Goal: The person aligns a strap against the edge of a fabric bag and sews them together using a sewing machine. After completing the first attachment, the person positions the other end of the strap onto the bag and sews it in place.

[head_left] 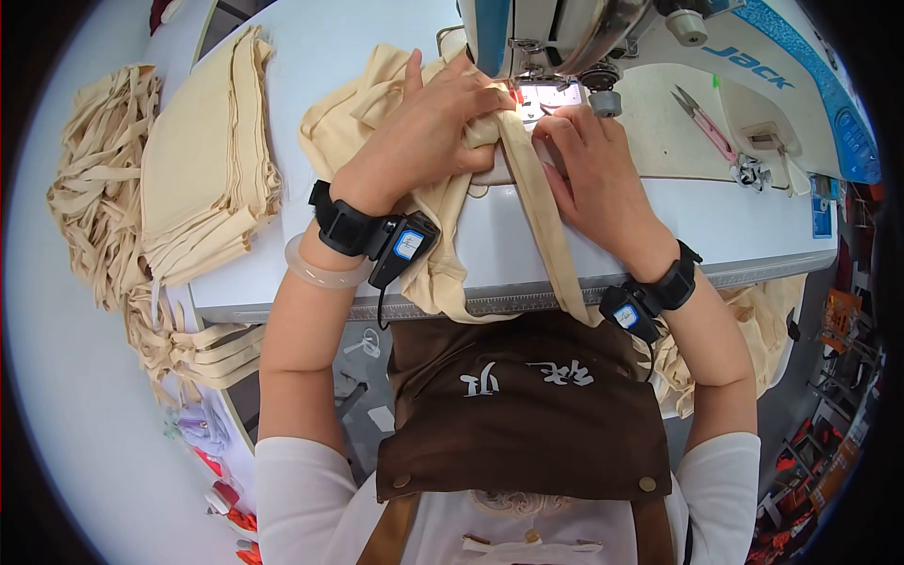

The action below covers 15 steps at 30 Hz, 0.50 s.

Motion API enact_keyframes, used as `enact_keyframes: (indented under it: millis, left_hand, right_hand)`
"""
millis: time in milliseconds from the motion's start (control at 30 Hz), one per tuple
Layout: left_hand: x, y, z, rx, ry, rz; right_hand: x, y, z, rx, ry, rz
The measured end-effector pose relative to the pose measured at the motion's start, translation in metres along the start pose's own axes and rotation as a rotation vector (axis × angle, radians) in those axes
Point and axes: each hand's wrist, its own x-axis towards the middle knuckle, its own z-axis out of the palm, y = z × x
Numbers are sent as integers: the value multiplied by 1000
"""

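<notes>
Cream cloth (pixel 330 127) lies bunched on the sewing machine's bed, left of the needle area. My left hand (pixel 438 122) is closed on it, with the fingertips beside the presser foot. A cream fabric strap (pixel 541 207) runs from under those fingers down over the table's front edge in a loop. Just right of the lit needle plate (pixel 556 97), my right hand (pixel 595 169) has its fingers curled together; what they pinch, if anything, is hidden. The sewing machine head (pixel 565 38) stands directly above both hands.
A stack of folded cream cloth (pixel 207 151) and a heap of cream straps (pixel 104 169) sit at the left. Pink-handled thread scissors (pixel 706 127) lie on the machine bed at the right. More cream cloth (pixel 753 320) hangs below the table's right edge.
</notes>
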Motion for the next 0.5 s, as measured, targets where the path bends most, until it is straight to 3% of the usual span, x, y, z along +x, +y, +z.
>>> enact_keyframes:
  millis: [500]
  left_hand:
    - [3,-4,0,13,6,-13]
  right_hand:
    - [-1,-1,0,-8,-12,26]
